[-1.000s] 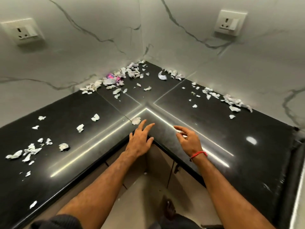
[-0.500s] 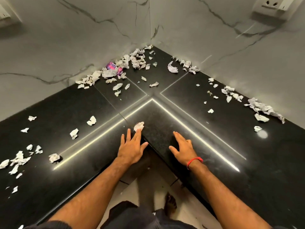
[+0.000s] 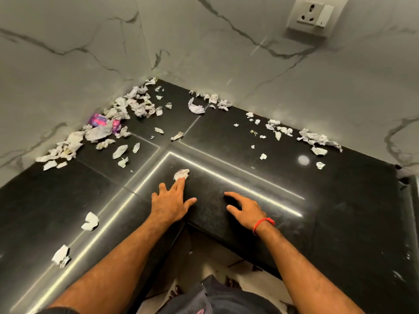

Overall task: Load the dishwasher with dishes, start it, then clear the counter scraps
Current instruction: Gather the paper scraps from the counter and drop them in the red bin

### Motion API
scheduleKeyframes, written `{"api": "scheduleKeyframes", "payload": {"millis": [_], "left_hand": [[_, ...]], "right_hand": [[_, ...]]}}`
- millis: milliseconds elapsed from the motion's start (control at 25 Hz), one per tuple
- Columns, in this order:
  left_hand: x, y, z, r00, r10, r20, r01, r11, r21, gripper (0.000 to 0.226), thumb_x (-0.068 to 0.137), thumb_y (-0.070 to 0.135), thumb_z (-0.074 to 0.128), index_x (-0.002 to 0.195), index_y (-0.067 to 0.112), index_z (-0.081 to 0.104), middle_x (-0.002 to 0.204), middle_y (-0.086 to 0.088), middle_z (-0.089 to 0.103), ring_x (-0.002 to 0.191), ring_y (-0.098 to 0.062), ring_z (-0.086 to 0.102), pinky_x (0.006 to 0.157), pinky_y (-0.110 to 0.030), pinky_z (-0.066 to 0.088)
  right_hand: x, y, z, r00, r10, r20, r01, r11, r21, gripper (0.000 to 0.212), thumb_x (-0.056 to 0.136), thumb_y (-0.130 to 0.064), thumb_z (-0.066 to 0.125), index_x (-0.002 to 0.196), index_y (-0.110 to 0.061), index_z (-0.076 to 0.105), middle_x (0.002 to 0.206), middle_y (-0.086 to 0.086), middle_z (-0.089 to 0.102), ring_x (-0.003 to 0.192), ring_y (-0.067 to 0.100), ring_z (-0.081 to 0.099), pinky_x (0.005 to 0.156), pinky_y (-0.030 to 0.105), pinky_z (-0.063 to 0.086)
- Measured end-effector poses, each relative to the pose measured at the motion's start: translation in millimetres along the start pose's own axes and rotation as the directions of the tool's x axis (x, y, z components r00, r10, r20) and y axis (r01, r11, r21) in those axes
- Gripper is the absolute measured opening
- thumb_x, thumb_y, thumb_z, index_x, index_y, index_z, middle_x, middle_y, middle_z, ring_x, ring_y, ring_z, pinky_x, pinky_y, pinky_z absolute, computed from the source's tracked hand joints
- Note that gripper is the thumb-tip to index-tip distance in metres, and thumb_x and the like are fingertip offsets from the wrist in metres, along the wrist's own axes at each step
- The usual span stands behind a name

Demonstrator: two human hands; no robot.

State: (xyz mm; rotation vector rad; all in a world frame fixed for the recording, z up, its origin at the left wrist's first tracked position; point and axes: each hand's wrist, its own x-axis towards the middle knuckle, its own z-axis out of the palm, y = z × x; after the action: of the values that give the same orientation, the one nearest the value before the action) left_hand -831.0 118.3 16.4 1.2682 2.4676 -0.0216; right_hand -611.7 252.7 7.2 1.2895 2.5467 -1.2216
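Torn white paper scraps lie scattered over the black L-shaped counter (image 3: 294, 223). A dense pile of scraps (image 3: 136, 105) fills the back corner, with a pink and purple wrapper (image 3: 99, 120) among them. My left hand (image 3: 170, 203) lies flat near the inner corner edge, fingers straight, its fingertips touching one small scrap (image 3: 181, 174). My right hand (image 3: 246, 209) rests on the counter beside it, fingers spread and slightly bent, holding nothing. A red thread is round the right wrist.
More scraps line the right wall (image 3: 317, 139) and the left front of the counter (image 3: 90, 221). Marble-patterned walls close the corner, with a socket (image 3: 315, 14) at the upper right. Floor and my foot show below the counter's inner edge.
My left hand has slid forward until its fingertips touch the small scrap. My right hand has flattened onto the counter. The camera has moved closer and looks further down.
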Motion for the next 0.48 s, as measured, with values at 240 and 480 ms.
{"api": "scheduleKeyframes", "payload": {"millis": [240,480], "left_hand": [[37.5,-7.1,0.5,0.996,0.065,0.058,-0.067,0.997,0.028,0.094,0.082,0.089,0.029,0.158,0.037,0.013,0.165,0.016,0.012,0.136,-0.036,0.041,0.099,-0.07,0.038],[67.1,18.0,-15.5,0.992,0.086,0.095,-0.091,0.995,0.049,0.084,0.086,0.083,0.035,0.156,0.036,0.024,0.163,0.013,0.005,0.138,-0.039,0.021,0.097,-0.075,0.035]], "right_hand": [[-4.7,5.9,1.0,0.999,0.015,-0.041,-0.009,0.989,0.145,0.041,0.086,-0.045,0.058,0.127,-0.045,0.06,0.13,-0.014,0.064,0.116,0.0,0.059,0.101,0.03,0.049],[8.4,38.9,-51.5,0.937,0.045,-0.346,0.062,0.955,0.292,0.033,0.093,-0.004,0.059,0.117,-0.026,0.067,0.107,0.0,0.073,0.065,0.001,0.058,0.069,0.021,0.049]]}}
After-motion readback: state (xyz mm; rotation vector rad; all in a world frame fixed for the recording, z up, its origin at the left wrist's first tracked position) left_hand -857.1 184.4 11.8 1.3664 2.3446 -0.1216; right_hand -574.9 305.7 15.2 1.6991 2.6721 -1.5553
